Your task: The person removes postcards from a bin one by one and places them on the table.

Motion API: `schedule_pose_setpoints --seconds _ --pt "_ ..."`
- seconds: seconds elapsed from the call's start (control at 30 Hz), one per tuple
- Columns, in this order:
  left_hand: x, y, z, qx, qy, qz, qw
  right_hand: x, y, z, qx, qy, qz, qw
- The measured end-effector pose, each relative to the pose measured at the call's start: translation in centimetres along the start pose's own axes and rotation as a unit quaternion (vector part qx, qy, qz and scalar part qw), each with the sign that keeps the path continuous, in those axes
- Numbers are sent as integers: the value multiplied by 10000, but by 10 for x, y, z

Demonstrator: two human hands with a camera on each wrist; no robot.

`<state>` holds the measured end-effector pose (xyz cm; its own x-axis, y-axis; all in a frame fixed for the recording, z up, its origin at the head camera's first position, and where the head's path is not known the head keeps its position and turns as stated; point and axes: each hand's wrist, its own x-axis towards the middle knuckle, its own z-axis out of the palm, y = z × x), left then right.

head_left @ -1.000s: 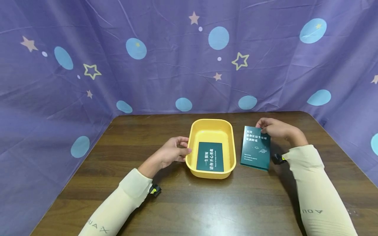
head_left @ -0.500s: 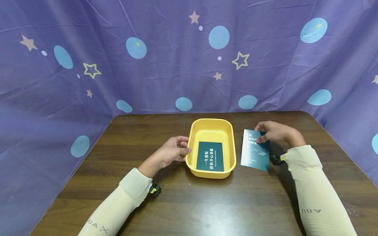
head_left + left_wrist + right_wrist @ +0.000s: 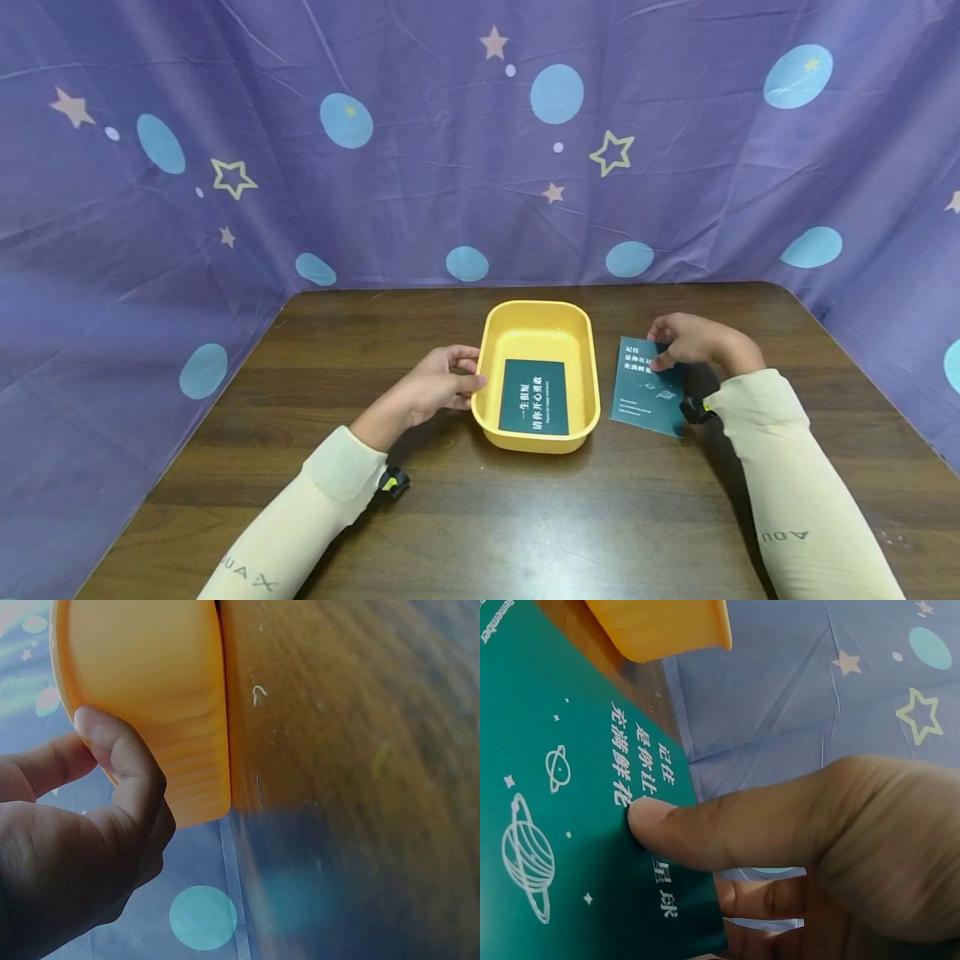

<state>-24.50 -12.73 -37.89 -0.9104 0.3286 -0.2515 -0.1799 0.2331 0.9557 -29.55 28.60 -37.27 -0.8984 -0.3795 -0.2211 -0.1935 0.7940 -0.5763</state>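
Note:
A yellow plastic tub [image 3: 536, 447] stands on the wooden table, with a dark green booklet [image 3: 517, 396] lying flat inside, its white lettering turned sideways. My left hand [image 3: 435, 387] pinches the tub's left rim. In the left wrist view, the thumb of that hand [image 3: 97, 817] presses on the tub's outer wall [image 3: 150, 667] just below the rim. To the right of the tub, my right hand [image 3: 693, 343] holds a second green booklet [image 3: 637, 396] by its upper right corner. The right wrist view shows the thumb on the cover [image 3: 570, 795] with planet drawings, other fingers behind it.
Brown wooden table [image 3: 480, 525] runs under everything. A purple curtain [image 3: 420, 208] with stars and blue spots hangs behind the table and at both sides. In the right wrist view, a corner of the tub [image 3: 667, 630] shows beyond the booklet.
My right hand has come slightly nearer and left, its thumb now further onto the booklet's cover. The booklet's top edge has dropped lower in view. Left hand and tub stay put.

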Motion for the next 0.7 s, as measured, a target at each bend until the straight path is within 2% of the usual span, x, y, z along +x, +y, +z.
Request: schedule_pose_setpoints --seconds 0.47,0.7 --pt "0 0 0 -11 -24 -4 10000 5 0 5 -200 -80 133 9997" --pt "0 0 1 -7 -16 -25 10000 6 1 7 -350 -40 40 9994"
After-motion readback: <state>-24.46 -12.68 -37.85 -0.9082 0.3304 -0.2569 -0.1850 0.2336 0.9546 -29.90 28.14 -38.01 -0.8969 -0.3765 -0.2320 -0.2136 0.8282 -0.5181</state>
